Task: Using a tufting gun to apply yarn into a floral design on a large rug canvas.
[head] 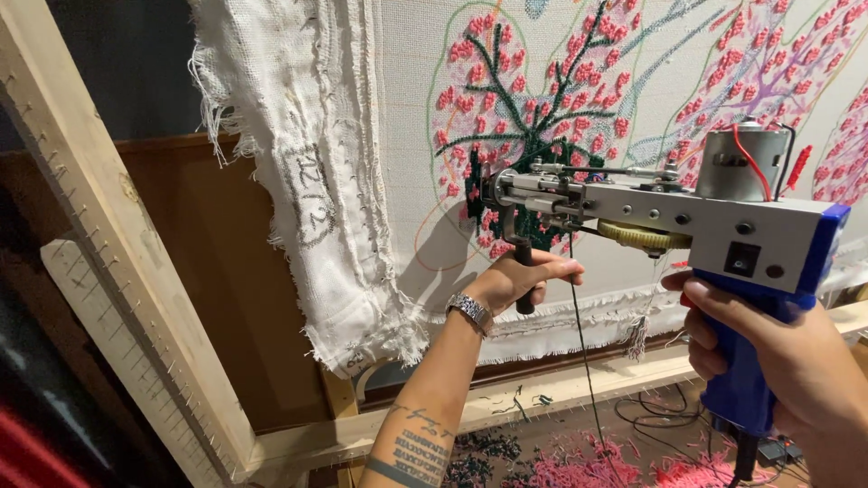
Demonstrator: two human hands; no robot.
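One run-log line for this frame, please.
left hand: grips front handle | right hand: grips blue grip | tufting gun: needle at cloth

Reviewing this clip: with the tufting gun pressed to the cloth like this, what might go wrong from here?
The dark yarn strand hangs loose close to the left hand on the front handle; it might snag on the fingers. The gun's exposed yellow gear sits near that strand and could catch it. The tufting gun works near the cloth's frayed, loose edge, where tension may be uneven, so the needle could tear the backing.
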